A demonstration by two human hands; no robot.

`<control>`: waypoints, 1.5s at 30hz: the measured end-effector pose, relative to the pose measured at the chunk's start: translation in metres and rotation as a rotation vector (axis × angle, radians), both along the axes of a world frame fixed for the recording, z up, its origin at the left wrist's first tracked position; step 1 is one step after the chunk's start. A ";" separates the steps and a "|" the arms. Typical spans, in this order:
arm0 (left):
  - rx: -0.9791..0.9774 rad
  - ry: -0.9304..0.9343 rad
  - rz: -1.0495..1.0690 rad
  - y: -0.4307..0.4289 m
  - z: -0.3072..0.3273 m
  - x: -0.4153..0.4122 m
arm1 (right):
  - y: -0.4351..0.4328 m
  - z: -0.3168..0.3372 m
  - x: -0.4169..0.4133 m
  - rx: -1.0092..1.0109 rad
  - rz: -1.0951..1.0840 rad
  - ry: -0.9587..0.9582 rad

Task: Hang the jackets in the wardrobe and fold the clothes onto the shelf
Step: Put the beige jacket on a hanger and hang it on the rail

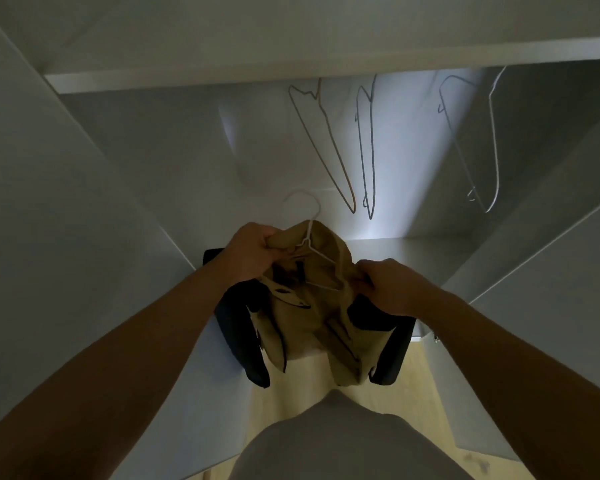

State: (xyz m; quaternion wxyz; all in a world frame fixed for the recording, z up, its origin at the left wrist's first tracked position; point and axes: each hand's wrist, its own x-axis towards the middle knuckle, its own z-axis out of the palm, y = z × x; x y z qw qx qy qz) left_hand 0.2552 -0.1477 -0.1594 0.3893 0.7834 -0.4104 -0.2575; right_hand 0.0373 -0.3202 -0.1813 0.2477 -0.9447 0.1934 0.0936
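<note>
A tan jacket (312, 317) hangs between my two hands in front of the open wardrobe. A white wire hanger (309, 237) sits inside its collar, hook pointing up. My left hand (253, 251) grips the jacket's left shoulder near the hanger neck. My right hand (392, 285) grips the right shoulder. Under the jacket lies a dark garment (236, 327) on the wardrobe floor (395, 247).
Several empty wire hangers hang in the wardrobe: an orange one (329, 147), a dark one (368, 147), white ones (492, 140) at the right. A white shelf (222, 77) runs overhead. Wardrobe side walls (66, 202) stand left and right. Light wood flooring (291, 393) is below.
</note>
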 end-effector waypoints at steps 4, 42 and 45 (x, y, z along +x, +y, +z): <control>0.106 -0.301 -0.046 -0.004 0.019 0.021 | 0.005 -0.003 0.004 -0.074 -0.111 -0.309; -0.106 -0.021 0.491 -0.121 0.037 0.046 | 0.014 -0.005 0.140 0.168 -0.535 -0.572; -0.173 -0.082 0.474 -0.133 0.038 0.070 | 0.005 -0.007 0.169 0.148 -0.560 -0.599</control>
